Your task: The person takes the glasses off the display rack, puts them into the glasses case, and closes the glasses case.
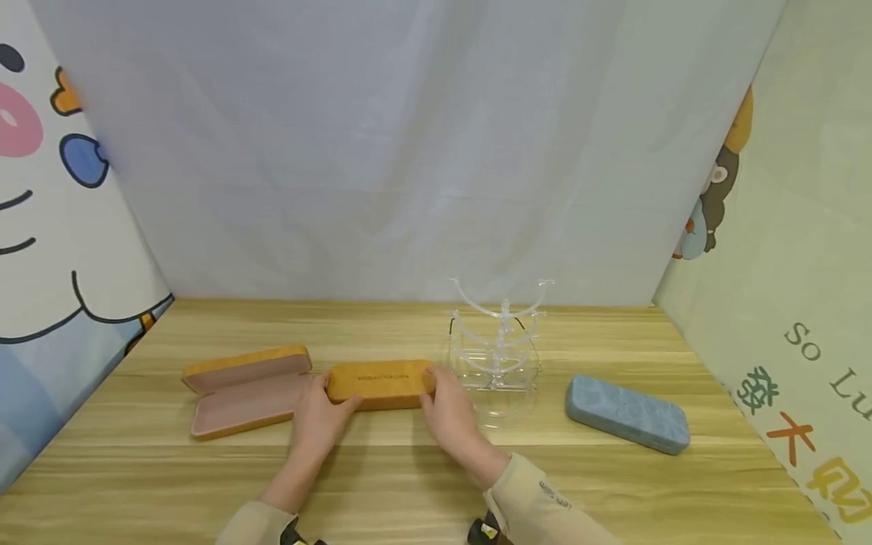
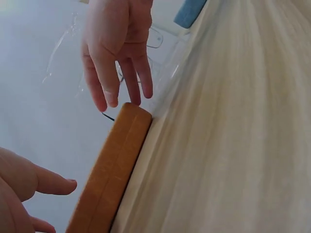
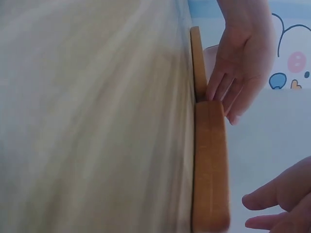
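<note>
A closed mustard-yellow glasses case with small lettering on its lid lies flat on the table. My left hand is at its left end and my right hand at its right end. In the left wrist view the right hand has nearly straight fingers close over the case's far end. The right wrist view shows the left hand with extended fingertips right at the opposite end. Both thumbs stand off the case's side. Left of it is an open yellow glasses case with a pink lining.
Right of the hands stands a clear tiered glasses stand, with a pair of thin-framed eyeglasses on it. A closed blue glasses case lies farther right. A grey-white curtain hangs behind the wooden table.
</note>
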A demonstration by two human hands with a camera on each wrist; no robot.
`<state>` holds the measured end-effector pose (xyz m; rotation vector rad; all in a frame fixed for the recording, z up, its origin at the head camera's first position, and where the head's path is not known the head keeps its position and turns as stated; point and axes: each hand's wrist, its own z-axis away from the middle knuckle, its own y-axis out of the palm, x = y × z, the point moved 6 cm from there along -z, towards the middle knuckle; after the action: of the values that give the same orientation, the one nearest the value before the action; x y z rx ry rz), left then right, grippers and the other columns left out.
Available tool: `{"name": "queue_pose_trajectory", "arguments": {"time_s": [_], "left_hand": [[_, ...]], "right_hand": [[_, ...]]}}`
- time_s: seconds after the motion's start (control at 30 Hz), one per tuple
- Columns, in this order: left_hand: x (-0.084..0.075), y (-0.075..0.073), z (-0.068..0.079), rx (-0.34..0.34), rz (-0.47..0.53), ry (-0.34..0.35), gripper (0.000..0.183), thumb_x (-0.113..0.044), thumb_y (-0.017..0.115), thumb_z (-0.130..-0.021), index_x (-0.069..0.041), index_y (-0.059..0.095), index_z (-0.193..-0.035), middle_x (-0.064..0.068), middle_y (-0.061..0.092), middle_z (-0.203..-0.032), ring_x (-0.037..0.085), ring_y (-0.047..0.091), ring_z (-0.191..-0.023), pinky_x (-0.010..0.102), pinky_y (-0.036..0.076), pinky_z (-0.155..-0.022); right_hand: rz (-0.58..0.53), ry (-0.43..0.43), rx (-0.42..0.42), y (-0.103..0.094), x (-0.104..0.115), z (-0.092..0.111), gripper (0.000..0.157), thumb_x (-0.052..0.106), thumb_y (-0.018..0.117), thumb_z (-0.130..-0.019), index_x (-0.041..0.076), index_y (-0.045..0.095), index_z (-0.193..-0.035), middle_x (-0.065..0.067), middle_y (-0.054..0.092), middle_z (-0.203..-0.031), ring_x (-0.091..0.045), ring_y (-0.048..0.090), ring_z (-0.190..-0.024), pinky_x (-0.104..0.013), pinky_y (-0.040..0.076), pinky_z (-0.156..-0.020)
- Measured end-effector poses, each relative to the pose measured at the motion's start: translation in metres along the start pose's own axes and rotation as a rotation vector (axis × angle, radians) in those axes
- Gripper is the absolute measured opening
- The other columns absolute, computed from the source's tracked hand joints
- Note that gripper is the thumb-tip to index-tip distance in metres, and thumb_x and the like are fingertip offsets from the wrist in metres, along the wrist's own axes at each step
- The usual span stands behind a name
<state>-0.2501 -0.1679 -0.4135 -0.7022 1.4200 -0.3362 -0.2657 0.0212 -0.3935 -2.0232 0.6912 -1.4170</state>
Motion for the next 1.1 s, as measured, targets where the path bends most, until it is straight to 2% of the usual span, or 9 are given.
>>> {"name": "queue_pose_trajectory", "arguments": {"time_s": [0.13, 0.23, 0.33, 0.43, 0.67, 0.83, 0.93, 1.0, 1.1], "left_hand": [[-0.01, 0.001, 0.002, -0.007, 0.008, 0.035, 0.07, -0.019, 0.064, -0.083, 0.007, 0.028, -0.137, 0.029, 0.029, -0.138, 0.044, 0.025, -0.128, 0.055, 0.025, -0.104], [-0.021, 0.006, 0.004, -0.013, 0.036, 0.066, 0.071, -0.017, 0.066, -0.081, 0.006, 0.029, -0.137, 0.028, 0.029, -0.138, 0.043, 0.027, -0.128, 0.055, 0.026, -0.104], [-0.031, 0.014, 0.005, -0.013, 0.069, 0.085, 0.071, -0.015, 0.066, -0.08, 0.003, 0.029, -0.138, 0.026, 0.03, -0.139, 0.042, 0.029, -0.128, 0.054, 0.027, -0.104], [-0.04, 0.023, 0.005, -0.011, 0.108, 0.1, 0.069, -0.012, 0.067, -0.079, 0.002, 0.033, -0.137, 0.025, 0.032, -0.138, 0.04, 0.031, -0.127, 0.052, 0.028, -0.104], [-0.059, 0.045, 0.007, 0.008, 0.171, 0.167, 0.061, -0.011, 0.069, -0.076, 0.002, 0.043, -0.13, 0.023, 0.041, -0.132, 0.037, 0.04, -0.121, 0.05, 0.034, -0.1], [-0.08, 0.062, 0.004, 0.057, 0.191, 0.24, 0.051, -0.009, 0.07, -0.075, 0.002, 0.052, -0.122, 0.02, 0.051, -0.122, 0.035, 0.048, -0.111, 0.046, 0.041, -0.093], [-0.091, 0.073, 0.002, 0.088, 0.193, 0.274, 0.047, -0.009, 0.07, -0.075, 0.003, 0.055, -0.118, 0.02, 0.054, -0.116, 0.034, 0.052, -0.106, 0.045, 0.045, -0.089], [-0.096, 0.08, 0.001, 0.102, 0.191, 0.284, 0.045, -0.009, 0.071, -0.075, 0.003, 0.056, -0.115, 0.021, 0.055, -0.113, 0.035, 0.055, -0.102, 0.044, 0.047, -0.086], [-0.099, 0.088, 0.0, 0.122, 0.195, 0.26, 0.044, -0.009, 0.071, -0.074, 0.002, 0.057, -0.114, 0.021, 0.055, -0.111, 0.033, 0.056, -0.098, 0.042, 0.049, -0.082]], "right_hand": [[-0.012, -0.029, -0.014, -0.013, 0.0, 0.006, 0.035, -0.002, 0.057, -0.083, -0.003, 0.053, -0.118, -0.019, 0.054, -0.12, -0.032, 0.054, -0.108, -0.039, 0.047, -0.09], [-0.04, -0.037, -0.028, -0.024, -0.002, 0.011, 0.03, -0.004, 0.056, -0.084, -0.001, 0.056, -0.114, -0.016, 0.059, -0.111, -0.023, 0.059, -0.088, -0.027, 0.052, -0.069], [-0.076, -0.017, -0.045, -0.034, -0.008, 0.014, 0.023, -0.004, 0.055, -0.084, 0.0, 0.06, -0.106, -0.015, 0.062, -0.103, -0.015, 0.058, -0.074, -0.018, 0.046, -0.056], [-0.077, 0.002, -0.081, -0.045, -0.016, 0.017, 0.016, -0.001, 0.057, -0.084, 0.001, 0.064, -0.099, -0.012, 0.065, -0.095, -0.011, 0.058, -0.069, -0.016, 0.044, -0.053], [-0.076, 0.079, -0.154, -0.074, -0.037, 0.02, 0.013, 0.004, 0.06, -0.083, 0.004, 0.067, -0.094, -0.007, 0.067, -0.088, -0.009, 0.058, -0.066, -0.018, 0.043, -0.05], [-0.092, 0.179, -0.184, -0.091, -0.056, 0.017, 0.013, 0.008, 0.059, -0.085, 0.005, 0.067, -0.095, -0.006, 0.066, -0.087, -0.011, 0.057, -0.067, -0.02, 0.043, -0.05], [-0.105, 0.199, -0.223, -0.1, -0.065, 0.015, 0.013, 0.008, 0.059, -0.085, 0.003, 0.066, -0.095, -0.008, 0.065, -0.086, -0.012, 0.056, -0.066, -0.02, 0.042, -0.049], [-0.102, 0.212, -0.246, -0.105, -0.071, 0.015, 0.013, 0.009, 0.058, -0.086, 0.003, 0.066, -0.094, -0.009, 0.064, -0.086, -0.011, 0.055, -0.065, -0.019, 0.041, -0.048], [-0.096, 0.249, -0.282, -0.113, -0.08, 0.015, 0.014, 0.01, 0.058, -0.086, 0.003, 0.066, -0.095, -0.009, 0.065, -0.086, -0.013, 0.056, -0.065, -0.02, 0.04, -0.048]]}}
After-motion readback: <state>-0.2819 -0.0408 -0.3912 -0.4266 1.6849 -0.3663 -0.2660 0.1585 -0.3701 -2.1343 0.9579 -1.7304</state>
